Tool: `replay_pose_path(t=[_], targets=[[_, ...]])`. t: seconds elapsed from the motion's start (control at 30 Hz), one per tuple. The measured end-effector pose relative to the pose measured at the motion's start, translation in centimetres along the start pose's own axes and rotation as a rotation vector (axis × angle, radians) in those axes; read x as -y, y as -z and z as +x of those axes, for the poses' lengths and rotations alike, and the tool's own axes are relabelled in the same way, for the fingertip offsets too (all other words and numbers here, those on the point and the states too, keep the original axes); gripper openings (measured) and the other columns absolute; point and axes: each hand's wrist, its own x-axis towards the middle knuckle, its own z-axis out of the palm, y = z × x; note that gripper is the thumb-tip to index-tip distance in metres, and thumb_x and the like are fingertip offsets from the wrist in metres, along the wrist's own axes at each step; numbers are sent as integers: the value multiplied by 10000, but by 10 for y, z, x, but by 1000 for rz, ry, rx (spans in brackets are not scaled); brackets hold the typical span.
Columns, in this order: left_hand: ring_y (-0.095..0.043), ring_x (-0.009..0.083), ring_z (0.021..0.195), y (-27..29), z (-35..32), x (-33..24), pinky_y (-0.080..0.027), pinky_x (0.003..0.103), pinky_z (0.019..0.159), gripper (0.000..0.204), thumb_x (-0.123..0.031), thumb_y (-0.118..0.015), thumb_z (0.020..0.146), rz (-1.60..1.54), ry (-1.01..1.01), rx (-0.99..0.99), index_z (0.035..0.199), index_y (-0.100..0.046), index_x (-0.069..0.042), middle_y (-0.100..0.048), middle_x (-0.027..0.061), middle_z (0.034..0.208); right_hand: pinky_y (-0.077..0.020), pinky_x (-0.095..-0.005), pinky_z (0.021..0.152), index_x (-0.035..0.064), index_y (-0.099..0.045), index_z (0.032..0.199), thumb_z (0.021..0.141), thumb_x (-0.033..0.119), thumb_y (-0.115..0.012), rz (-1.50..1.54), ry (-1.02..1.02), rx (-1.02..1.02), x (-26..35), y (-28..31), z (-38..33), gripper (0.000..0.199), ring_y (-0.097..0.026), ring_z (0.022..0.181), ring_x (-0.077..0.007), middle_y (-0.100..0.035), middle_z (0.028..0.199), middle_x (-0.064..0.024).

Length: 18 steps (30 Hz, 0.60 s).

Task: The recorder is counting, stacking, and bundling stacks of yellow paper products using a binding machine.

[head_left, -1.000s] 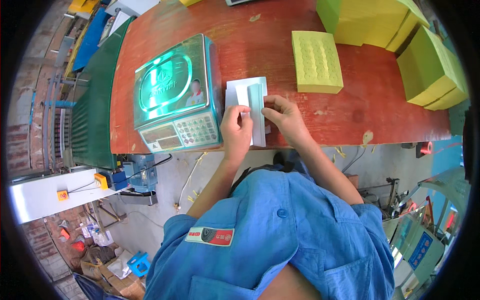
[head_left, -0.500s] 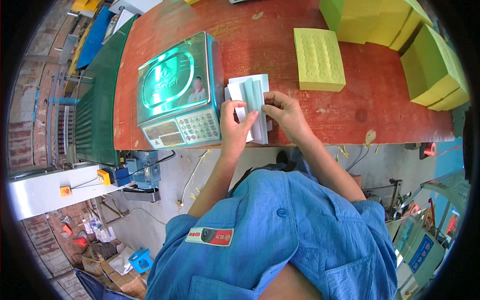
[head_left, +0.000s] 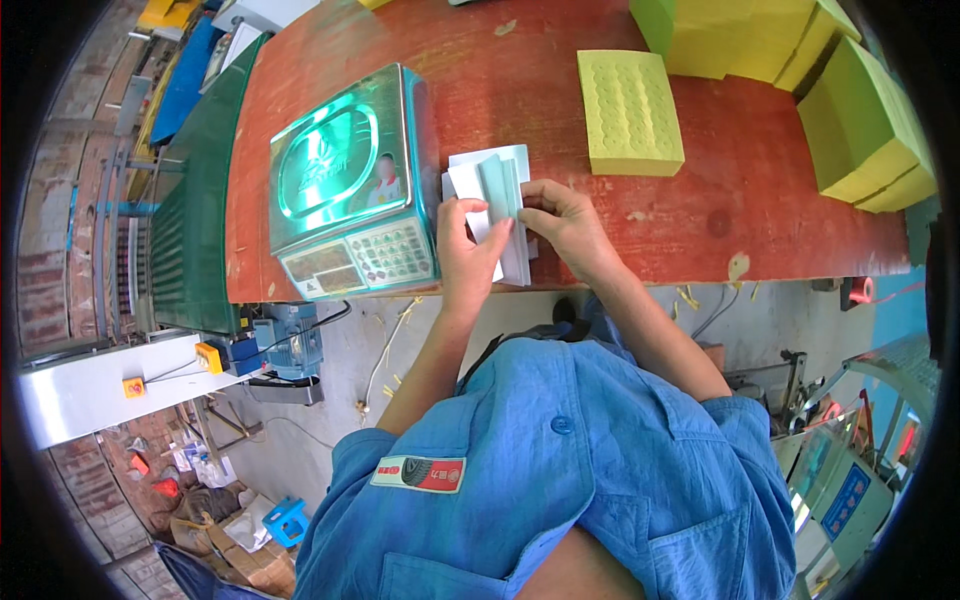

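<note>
Over the last second the red counter [head_left: 480, 85] and the teal scale [head_left: 345, 170] with its steel top have stayed put, as has the lone yellow block [head_left: 630, 115]. What has changed is the pale papers [head_left: 500, 178], on the counter just right of the scale: their upper leaves now stand fanned, so the layers look easier to separate. The left hand [head_left: 467, 255] has gone from a pinch to thumb and forefinger parted across the leaves; whether they grip, I cannot tell. The right hand [head_left: 565, 225] is pinched on the papers' right edge.

The yellow stacks [head_left: 855, 130] at upper right run out of view. The left hand covers the papers' lower left, the number of leaves is unclear, and the right fingertips are partly hidden.
</note>
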Motion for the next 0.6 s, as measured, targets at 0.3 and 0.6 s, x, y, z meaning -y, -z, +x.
replay_pose_path(t=[0.3,0.6], targets=[[-472,128,764,5,-4,4,-409,268,689,250,-68,-706,795,-123,115,32,993,-558,-33,-520,42,976,-515,-286,715,-6,-610,1136,877,12,-596,-185,83,-127,-1,-2,-1,260,-627,822,-144,-678,959,-89],[-490,112,730,3,-3,11,-423,252,672,153,-33,-627,828,-197,173,-14,973,-585,-5,-556,41,917,-540,-357,698,6,-650,1116,822,34,-591,-527,264,-132,5,-20,-2,301,-678,766,-265,-680,984,-193]])
